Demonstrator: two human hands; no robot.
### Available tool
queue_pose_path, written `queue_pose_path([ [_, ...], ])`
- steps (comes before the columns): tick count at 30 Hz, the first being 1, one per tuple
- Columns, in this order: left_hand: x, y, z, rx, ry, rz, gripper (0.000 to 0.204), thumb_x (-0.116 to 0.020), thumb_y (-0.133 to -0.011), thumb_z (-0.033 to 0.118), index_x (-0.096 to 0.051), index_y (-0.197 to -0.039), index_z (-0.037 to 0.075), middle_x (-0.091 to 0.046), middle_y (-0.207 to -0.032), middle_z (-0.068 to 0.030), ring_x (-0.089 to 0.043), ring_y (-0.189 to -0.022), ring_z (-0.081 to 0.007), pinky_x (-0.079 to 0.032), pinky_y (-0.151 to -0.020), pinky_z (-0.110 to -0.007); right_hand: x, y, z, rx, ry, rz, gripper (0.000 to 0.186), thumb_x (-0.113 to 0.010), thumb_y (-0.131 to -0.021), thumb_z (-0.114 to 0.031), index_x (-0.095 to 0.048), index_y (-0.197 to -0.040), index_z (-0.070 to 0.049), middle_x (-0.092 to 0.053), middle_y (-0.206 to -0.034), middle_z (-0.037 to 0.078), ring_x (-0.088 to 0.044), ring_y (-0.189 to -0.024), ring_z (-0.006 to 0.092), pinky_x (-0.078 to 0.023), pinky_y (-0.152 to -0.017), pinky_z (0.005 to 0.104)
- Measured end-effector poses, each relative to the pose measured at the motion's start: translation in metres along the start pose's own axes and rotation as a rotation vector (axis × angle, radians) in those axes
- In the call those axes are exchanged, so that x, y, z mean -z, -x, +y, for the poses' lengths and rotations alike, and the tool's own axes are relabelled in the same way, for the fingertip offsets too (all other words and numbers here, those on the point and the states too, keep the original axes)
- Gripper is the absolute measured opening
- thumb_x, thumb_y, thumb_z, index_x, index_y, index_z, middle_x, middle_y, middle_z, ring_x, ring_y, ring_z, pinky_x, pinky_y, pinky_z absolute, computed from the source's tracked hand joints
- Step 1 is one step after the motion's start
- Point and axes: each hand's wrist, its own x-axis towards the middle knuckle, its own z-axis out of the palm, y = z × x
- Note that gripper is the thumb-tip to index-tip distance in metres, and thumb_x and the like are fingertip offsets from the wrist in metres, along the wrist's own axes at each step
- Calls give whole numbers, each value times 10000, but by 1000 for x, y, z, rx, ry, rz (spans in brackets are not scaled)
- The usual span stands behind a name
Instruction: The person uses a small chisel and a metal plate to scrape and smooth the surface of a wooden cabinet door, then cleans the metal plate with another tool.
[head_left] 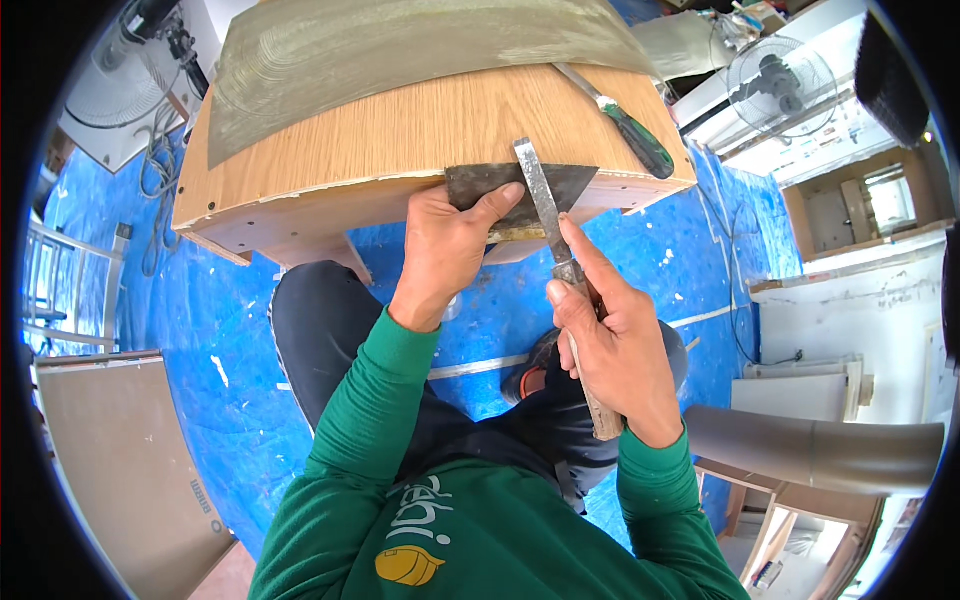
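My left hand (445,250) grips a dark, flat metal plate (570,185) at the front edge of a wood-grain board top (380,130), thumb pressed on its face. My right hand (610,345) is closed around the worn handle of a long narrow metal blade tool (537,190), index finger stretched along it. The blade lies across the plate, its tip above the plate's upper edge. Behind them, a large greyish, streaked sheet (410,50) lies on the board, and a blade tool with a green and black handle (640,140) rests at the right.
Blue sheeting (210,420) covers the floor, crossed by cords. Fans (780,90) stand at upper left and right. A large panel (125,460) lies at lower left, a white frame at far left, and a grey roll (820,450) with wooden boxes at right.
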Motion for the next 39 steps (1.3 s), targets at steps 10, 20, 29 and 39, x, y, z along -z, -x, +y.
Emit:
queue_pose_path([
  [10, 3, 4, 2, 92, -75, -7, 205, -827, -1024, 72, -825, -1202, -30, -843, -1122, -72, -755, -977, -130, -620, -865, -313, -6, 2, -20, -63, 117, 33, 580, -668, -1107, -111, -536, -1668, -48, -617, -712, 69, -614, -612, 133, -519, -601, 342],
  [20, 0, 0, -1, -4, 12, -21, 184, -820, -1029, 62, -824, -1183, -38, -838, -1099, -65, -744, -971, -127, -610, -862, -308, -6, -52, -18, 169, 159, 112, 580, -685, -1095, -162, -548, -1639, -16, -684, -765, 155, -632, -647, 189, -558, -664, 368],
  [29, 0, 0, 0, -18, -22, 20, 192, -828, -1024, 70, -832, -1174, -49, -851, -1073, -67, -740, -922, -114, -608, -833, -302, 10, 14, -13, -30, -8, 30, 595, -673, -1129, -131, -509, -1699, -77, -587, -708, -1, -565, -584, 68, -530, -537, 316],
  [39, -1, 3, 0, 23, -20, 13, 188, -836, -1007, 71, -834, -1153, -47, -848, -1048, -55, -720, -892, -103, -587, -797, -304, 5, 5, 2, -14, -17, -15, 610, -669, -1145, -202, -486, -1721, -112, -595, -771, -15, -579, -589, 69, -482, -505, 263],
])
